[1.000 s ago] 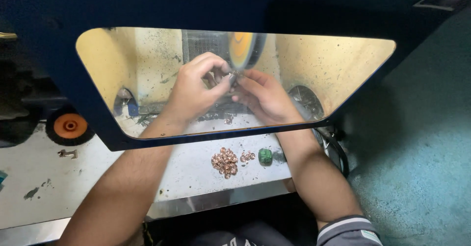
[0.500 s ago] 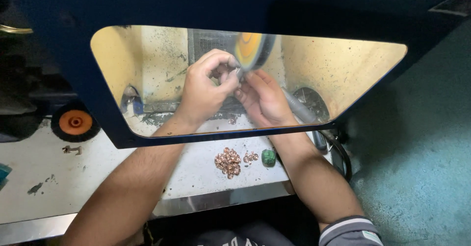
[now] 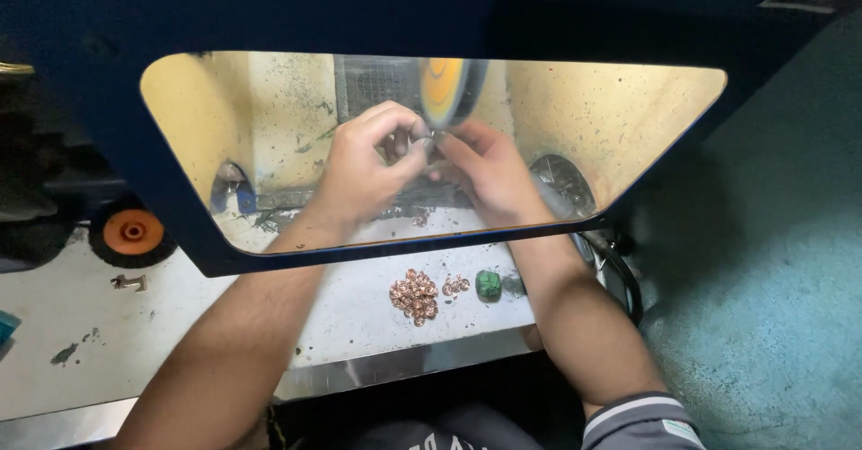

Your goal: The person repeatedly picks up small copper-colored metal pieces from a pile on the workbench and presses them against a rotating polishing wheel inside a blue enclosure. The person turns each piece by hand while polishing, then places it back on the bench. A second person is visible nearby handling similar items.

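Workshop, spinning buffing wheel [image 3: 444, 86] (yellow-orange), dusty shielded polishing booth [image 3: 584, 118], grimy workbench [image 3: 269, 315]

Tiny piece pinched btwn both hands' fingers [image 3: 409, 140] too small to tell (wheel [image 3: 444, 86] blurred).

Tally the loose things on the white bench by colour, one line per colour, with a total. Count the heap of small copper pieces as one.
Copper-coloured: 2, the large heap of small copper rings and the smaller cluster of copper rings
Green: 1, the green rounded lump
Orange: 1, the orange round knob with black rim
Total: 4
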